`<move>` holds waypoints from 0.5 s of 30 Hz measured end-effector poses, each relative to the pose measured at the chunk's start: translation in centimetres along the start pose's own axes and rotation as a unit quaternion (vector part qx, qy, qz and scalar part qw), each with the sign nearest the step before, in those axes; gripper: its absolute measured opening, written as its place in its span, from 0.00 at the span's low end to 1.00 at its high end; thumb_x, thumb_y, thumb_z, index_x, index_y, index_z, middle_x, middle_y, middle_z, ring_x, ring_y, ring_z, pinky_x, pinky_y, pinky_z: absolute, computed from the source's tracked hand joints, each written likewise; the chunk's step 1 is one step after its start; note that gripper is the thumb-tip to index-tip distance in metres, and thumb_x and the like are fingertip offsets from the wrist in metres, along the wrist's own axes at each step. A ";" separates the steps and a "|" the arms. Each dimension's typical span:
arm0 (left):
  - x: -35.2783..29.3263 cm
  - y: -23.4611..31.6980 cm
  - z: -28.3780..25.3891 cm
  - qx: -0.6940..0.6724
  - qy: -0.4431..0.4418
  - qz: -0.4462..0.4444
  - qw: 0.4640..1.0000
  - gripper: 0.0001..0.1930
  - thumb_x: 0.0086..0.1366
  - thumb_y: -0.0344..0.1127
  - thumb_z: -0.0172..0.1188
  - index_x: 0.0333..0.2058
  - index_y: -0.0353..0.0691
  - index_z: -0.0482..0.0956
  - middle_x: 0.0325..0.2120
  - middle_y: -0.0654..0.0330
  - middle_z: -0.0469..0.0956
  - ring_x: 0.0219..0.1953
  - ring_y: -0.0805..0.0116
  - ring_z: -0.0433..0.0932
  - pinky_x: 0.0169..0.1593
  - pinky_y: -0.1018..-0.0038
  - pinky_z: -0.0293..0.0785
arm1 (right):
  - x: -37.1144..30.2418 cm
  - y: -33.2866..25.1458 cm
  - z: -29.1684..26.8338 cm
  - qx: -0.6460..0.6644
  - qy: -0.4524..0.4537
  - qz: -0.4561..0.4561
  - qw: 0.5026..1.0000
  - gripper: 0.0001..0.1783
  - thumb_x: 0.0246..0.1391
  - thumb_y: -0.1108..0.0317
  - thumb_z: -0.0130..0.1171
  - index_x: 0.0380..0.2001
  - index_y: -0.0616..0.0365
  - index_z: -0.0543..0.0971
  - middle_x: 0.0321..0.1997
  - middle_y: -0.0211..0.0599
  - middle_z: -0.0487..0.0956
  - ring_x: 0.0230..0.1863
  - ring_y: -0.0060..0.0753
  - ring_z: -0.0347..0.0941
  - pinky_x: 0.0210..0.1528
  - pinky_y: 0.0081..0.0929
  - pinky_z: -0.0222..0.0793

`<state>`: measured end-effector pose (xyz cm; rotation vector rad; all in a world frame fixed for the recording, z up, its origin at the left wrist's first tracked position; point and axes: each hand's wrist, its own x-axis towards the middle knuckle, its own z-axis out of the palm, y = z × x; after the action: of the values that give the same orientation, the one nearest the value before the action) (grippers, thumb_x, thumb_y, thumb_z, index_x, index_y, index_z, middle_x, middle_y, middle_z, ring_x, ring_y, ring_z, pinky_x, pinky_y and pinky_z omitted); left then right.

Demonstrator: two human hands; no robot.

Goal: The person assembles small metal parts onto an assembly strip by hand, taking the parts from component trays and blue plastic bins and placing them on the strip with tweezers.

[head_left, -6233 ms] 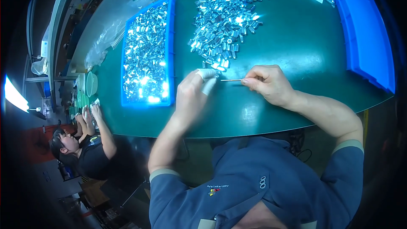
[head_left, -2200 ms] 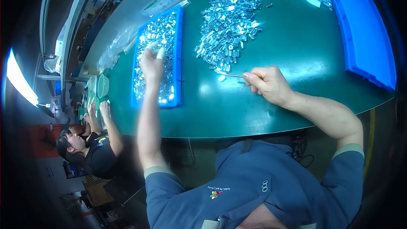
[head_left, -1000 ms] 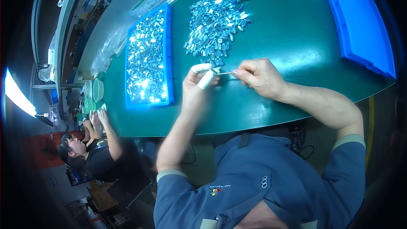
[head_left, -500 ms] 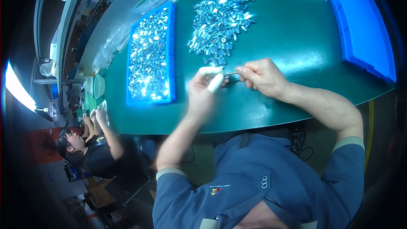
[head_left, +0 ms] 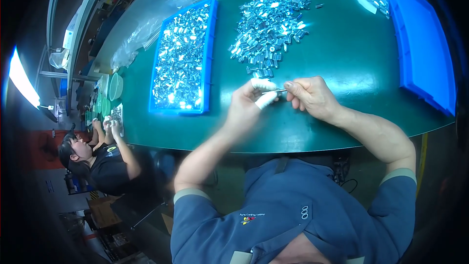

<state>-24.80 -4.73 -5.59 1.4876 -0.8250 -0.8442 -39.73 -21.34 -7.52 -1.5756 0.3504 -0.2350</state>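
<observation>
My right hand (head_left: 312, 99) pinches a thin metal rod (head_left: 280, 90) between thumb and forefinger. The rod points left, toward the fingertips of my left hand (head_left: 246, 105). White covers wrap the thumb and forefinger of that hand, and they close around the rod's far end. Whether a small part sits between them is hidden. Just beyond my hands lies a loose pile of small shiny metal sleeves (head_left: 268, 24) on the green table (head_left: 342, 58).
Left of the pile, a blue tray (head_left: 209, 63) is full of similar metal pieces. An upturned blue tray (head_left: 424, 39) lies at the right edge. Clear plastic bags (head_left: 124, 56) are at the left. Another person (head_left: 105, 161) works beside green bowls (head_left: 116, 86).
The view has shifted, so table, trays and pile appear farther right and slightly lower. My hands keep nearly the same place beside the pile, still together at the rod.
</observation>
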 end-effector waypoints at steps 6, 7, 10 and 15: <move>6.5 1.4 -9.5 0.246 0.132 0.110 0.954 0.09 0.68 0.29 0.65 0.44 0.35 0.80 0.37 0.59 0.85 0.38 0.72 0.83 0.46 0.73 0.79 | 1.0 0.2 -1.3 0.020 0.096 -0.001 0.995 0.28 0.71 0.48 0.53 0.25 0.60 0.80 0.18 0.28 0.77 0.17 0.16 0.69 0.20 0.19 0.64; 7.7 2.4 -11.4 0.283 0.177 0.122 0.935 0.09 0.67 0.30 0.65 0.44 0.35 0.81 0.37 0.59 0.85 0.38 0.72 0.83 0.46 0.73 0.79 | 0.8 0.4 -1.0 0.013 0.086 -0.008 0.996 0.28 0.71 0.48 0.53 0.25 0.60 0.80 0.18 0.28 0.77 0.17 0.16 0.69 0.20 0.20 0.64; 11.0 4.1 -17.7 0.427 0.289 0.120 0.848 0.10 0.66 0.32 0.68 0.43 0.35 0.83 0.36 0.57 0.86 0.38 0.70 0.84 0.45 0.73 0.79 | 0.5 0.2 -0.5 0.001 0.062 -0.019 0.998 0.28 0.71 0.48 0.53 0.25 0.60 0.81 0.17 0.29 0.77 0.17 0.17 0.70 0.20 0.20 0.65; 11.1 4.5 -17.2 0.533 0.305 0.116 0.781 0.12 0.64 0.33 0.69 0.45 0.34 0.84 0.36 0.55 0.87 0.38 0.68 0.85 0.46 0.71 0.80 | 0.4 0.0 -0.6 -0.007 0.063 -0.013 0.998 0.27 0.71 0.49 0.53 0.25 0.59 0.81 0.17 0.28 0.78 0.17 0.18 0.71 0.20 0.21 0.66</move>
<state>-4.53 -6.40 -0.59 2.3693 -0.9853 0.4534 -39.59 -22.06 -7.51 -1.5837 0.4303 -0.3534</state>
